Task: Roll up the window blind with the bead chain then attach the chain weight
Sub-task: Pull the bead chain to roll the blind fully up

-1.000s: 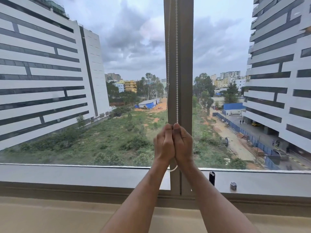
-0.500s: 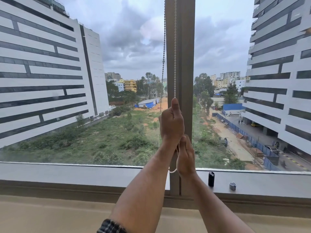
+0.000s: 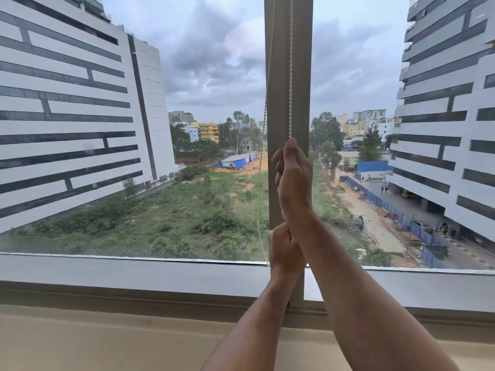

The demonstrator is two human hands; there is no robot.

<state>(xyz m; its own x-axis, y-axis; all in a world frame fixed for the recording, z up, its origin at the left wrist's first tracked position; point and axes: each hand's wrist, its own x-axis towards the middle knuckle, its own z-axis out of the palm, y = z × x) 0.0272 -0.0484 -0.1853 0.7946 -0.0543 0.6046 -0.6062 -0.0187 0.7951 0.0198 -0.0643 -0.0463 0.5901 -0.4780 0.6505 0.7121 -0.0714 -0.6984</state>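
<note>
A white bead chain (image 3: pixel 291 76) hangs in two strands in front of the vertical window post (image 3: pixel 302 76). My right hand (image 3: pixel 293 180) is raised and pinches the right strand where it ends at my fingertips. My left hand (image 3: pixel 284 250) is a fist lower down, just above the sill, closed on the chain near the bottom of its loop. The left strand (image 3: pixel 261 162) hangs loose beside both hands. My forearms cross below the hands. The blind itself is above the view. No chain weight shows; my right forearm covers the sill to the right of the post.
A grey window sill (image 3: pixel 134 274) runs across the view, with a beige ledge (image 3: pixel 107 341) below it. Through the glass are white buildings on both sides and a green lot.
My hands have swapped places on the chain: the left hand dropped from high to just above the sill, and the right hand rose to grip the right strand higher up.
</note>
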